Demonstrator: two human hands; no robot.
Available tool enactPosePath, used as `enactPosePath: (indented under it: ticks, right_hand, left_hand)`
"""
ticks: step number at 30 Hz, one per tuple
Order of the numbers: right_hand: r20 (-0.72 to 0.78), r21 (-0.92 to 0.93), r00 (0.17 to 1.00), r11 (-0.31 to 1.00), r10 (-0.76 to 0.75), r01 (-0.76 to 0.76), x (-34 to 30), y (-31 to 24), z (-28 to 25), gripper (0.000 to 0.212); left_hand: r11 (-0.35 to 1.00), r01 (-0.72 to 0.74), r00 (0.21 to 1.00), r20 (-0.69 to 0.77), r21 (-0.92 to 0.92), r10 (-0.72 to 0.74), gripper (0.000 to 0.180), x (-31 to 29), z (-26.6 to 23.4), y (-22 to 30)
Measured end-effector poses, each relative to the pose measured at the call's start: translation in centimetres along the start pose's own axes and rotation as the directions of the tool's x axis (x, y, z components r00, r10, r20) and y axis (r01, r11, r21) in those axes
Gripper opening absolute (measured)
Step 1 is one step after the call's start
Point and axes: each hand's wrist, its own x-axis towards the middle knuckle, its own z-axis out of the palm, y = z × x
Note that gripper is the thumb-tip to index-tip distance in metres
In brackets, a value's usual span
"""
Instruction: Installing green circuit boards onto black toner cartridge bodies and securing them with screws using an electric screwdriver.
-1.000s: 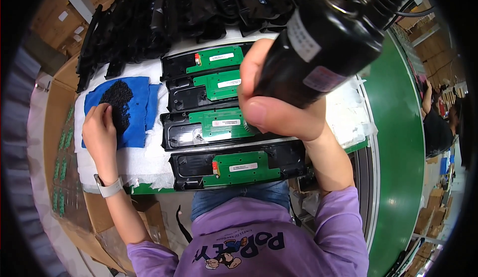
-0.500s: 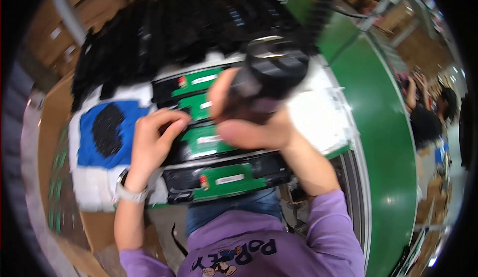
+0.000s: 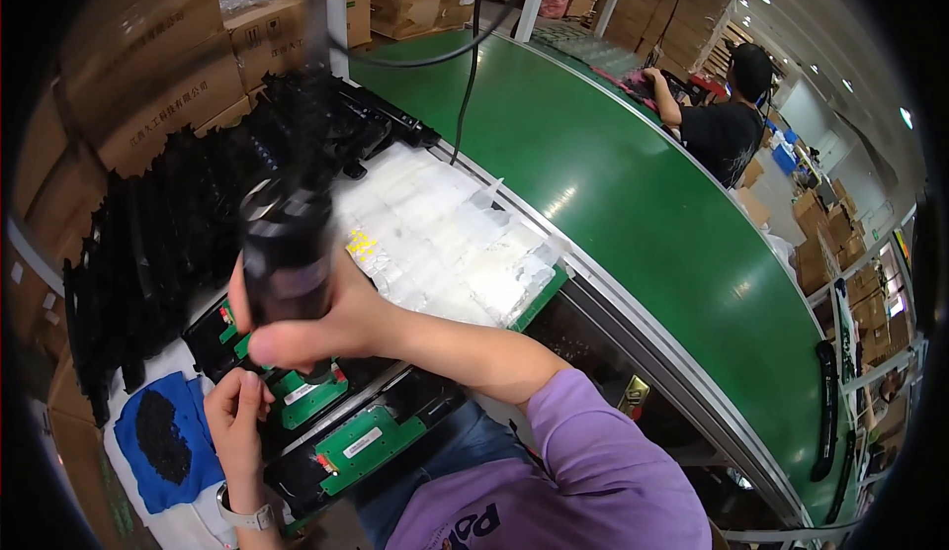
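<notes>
I count one black power screwdriver (image 3: pixel 287 239), standing roughly upright in the right hand (image 3: pixel 321 328), whose fingers and thumb are wrapped around its body; its lower end points down over a green circuit board (image 3: pixel 314 404), though I cannot tell whether the tip touches. The left hand (image 3: pixel 237 412) is just beside that board, thumb and fingertips drawn close together; whether they pinch anything I cannot tell. Two boards show plainly, the other being the nearer board (image 3: pixel 381 439) in its black panel (image 3: pixel 297 476); scraps of green past the right hand belong to more, too covered to count. One blue cloth (image 3: pixel 198 417) lies left of the left hand with one heap of small black pieces (image 3: pixel 161 436), too fine to number. Behind, long black parts (image 3: pixel 163 244) overlap beyond counting. One co-worker (image 3: pixel 727 130) stands across the green belt (image 3: pixel 583 179). Each plainly seen board has one white label, its print tiny; the screwdriver's is blurred, the cardboard box (image 3: pixel 163 95) has dark printing, and dark letters mark the purple shirt (image 3: pixel 563 501).
</notes>
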Motion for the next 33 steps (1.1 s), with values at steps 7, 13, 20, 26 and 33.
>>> enactPosePath:
  ticks: [7,13,20,26,33]
  right_hand:
    - [-0.169,0.248,0.959,0.932,-0.228,0.265,0.2,-0.5,-0.7,0.021]
    - [-0.27,0.242,0.935,0.924,-0.229,0.297,0.2,-0.1,-0.6,0.022]
    - [-0.24,0.257,0.901,0.872,-0.361,0.417,0.2,0.1,-0.8,0.028]
    - [-0.098,0.297,0.924,0.875,-0.37,0.382,0.1,-0.1,-1.6,0.032]
    - [-0.1,0.271,0.925,0.884,-0.367,0.38,0.2,0.5,-0.9,0.029]
  left_hand:
    - [0.995,0.049,0.998,0.052,-0.089,-0.044,0.02,-0.3,1.3,1.5]
    - [0.971,0.124,0.991,0.067,-0.204,-0.112,0.02,-0.6,1.2,1.2]
    - [0.965,0.1,0.994,0.074,-0.241,-0.084,0.02,-0.9,1.3,0.8]
    - [0.935,0.122,0.99,0.113,-0.333,-0.088,0.015,-0.7,1.4,1.2]
    - [0.933,0.106,0.993,0.094,-0.344,-0.078,0.012,-1.0,1.1,1.0]
